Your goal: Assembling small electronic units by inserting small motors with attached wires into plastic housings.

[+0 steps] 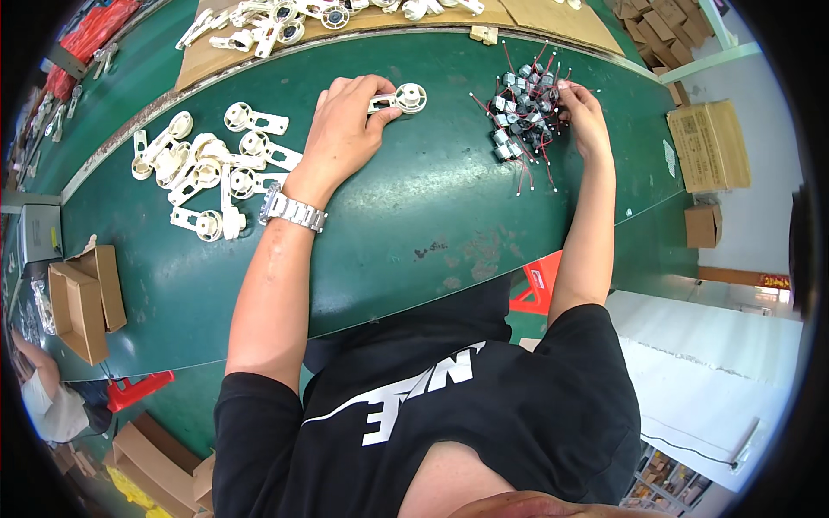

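Observation:
My left hand (348, 121) grips a white plastic housing (411, 98) with a round cup at one end and a flat slotted handle, just above the green tabletop. A pile of the same white housings (205, 171) lies left of my left wrist, which wears a metal watch. On the right, my right hand (585, 119) has its fingers at the edge of a heap of small grey motors (518, 108) with red and black wires. Thumb and forefinger are pinched together there; whatever is between them is too small to make out.
Along the far edge, a cardboard sheet (518, 15) carries more white parts with dark round centres. A small tan block (484, 34) sits beside it. An open cardboard box (79, 312) stands at the table's left end, and a carton (710, 147) beyond the right edge. Another person (53, 399) sits at lower left.

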Available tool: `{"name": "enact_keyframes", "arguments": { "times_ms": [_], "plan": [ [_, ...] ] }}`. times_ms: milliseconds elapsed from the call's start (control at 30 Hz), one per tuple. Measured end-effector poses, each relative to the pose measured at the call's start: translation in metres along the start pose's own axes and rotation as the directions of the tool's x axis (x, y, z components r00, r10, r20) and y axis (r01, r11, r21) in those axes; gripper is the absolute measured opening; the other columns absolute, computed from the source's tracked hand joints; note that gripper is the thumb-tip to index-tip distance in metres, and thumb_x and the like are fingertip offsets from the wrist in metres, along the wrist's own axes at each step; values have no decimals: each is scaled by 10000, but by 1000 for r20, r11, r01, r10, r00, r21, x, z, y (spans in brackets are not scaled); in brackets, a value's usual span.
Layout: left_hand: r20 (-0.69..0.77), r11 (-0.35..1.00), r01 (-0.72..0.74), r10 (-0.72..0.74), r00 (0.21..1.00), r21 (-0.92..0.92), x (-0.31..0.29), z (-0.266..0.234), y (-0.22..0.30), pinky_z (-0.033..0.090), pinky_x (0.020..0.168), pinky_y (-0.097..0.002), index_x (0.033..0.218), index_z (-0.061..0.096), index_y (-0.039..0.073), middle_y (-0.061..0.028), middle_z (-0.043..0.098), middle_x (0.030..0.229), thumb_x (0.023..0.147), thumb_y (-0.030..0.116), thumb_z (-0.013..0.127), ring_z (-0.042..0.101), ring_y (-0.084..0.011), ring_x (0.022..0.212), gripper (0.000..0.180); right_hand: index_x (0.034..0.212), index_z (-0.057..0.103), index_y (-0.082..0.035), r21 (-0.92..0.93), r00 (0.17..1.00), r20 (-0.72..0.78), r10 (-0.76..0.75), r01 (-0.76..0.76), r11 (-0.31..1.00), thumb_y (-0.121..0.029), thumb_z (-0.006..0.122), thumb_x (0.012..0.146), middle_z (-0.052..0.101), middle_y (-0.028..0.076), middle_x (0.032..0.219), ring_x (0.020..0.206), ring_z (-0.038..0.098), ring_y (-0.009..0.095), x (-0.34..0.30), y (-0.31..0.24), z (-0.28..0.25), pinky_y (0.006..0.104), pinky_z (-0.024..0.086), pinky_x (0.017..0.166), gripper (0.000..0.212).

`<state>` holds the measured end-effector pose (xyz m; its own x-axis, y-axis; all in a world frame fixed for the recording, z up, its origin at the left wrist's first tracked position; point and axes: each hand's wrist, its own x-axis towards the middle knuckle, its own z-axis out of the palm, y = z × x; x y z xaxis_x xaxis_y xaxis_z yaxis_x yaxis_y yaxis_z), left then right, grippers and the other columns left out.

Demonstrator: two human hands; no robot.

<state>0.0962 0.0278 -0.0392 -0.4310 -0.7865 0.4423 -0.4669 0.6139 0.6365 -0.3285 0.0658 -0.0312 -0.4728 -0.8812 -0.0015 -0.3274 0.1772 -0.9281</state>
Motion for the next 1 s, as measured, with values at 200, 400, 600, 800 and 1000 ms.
{"name": "enact_keyframes", "arguments": {
  "times_ms": [200, 400, 600, 800, 1000],
  "plan": [
    [-4, 1000, -10, 10, 1000, 7, 0, 0, -1, 438, 964, -411, 1100, 675, 81, -62, 718, 1058, 941, 197, 734, 596, -287, 1071, 206, 1231, 661, -67, 354, 995, -84, -53, 79, 932, -255, 729, 994, 715, 52, 1126, 1026, 666, 156, -10, -17, -7, 306, 497, 779, 310],
    [1, 1000, -1, 1, 1000, 17, 0, -2, 0, 437, 966, -407, 1109, 689, 81, -61, 718, 1062, 955, 233, 722, 595, -278, 1073, 219, 1409, 604, -17, 265, 949, -100, -300, 316, 911, -180, 634, 1046, 723, 82, 1140, 937, 669, 129, -18, -63, 11, 276, 525, 783, 399],
    [-44, 999, 16, -18, 999, -35, 4, 1, -8, 510, 821, -374, 1154, 686, 59, -94, 712, 976, 1032, 220, 643, 656, -259, 906, 206, 1347, 590, -7, 232, 885, 232, -405, 354, 906, -137, 692, 999, 729, 72, 1048, 934, 686, 126, -45, -117, 101, 282, 553, 881, 386],
    [-26, 954, 192, -203, 979, -232, 5, 1, -3, 526, 737, -394, 1181, 654, 28, -124, 699, 863, 1093, 165, 496, 682, -289, 787, 226, 1250, 709, -43, 117, 731, 354, -583, 584, 804, -126, 706, 982, 754, 70, 1056, 941, 703, 120, -71, -110, 148, 287, 568, 882, 281],
    [-142, 966, 100, -137, 980, -239, 6, 5, -4, 527, 783, -344, 1227, 651, 10, -126, 698, 987, 1093, 122, 481, 667, -222, 847, 244, 1144, 693, -18, 96, 704, 326, -631, 640, 763, -88, 718, 945, 744, 94, 1025, 905, 735, 188, -85, -101, 149, 332, 595, 863, 212]
  ]
}}
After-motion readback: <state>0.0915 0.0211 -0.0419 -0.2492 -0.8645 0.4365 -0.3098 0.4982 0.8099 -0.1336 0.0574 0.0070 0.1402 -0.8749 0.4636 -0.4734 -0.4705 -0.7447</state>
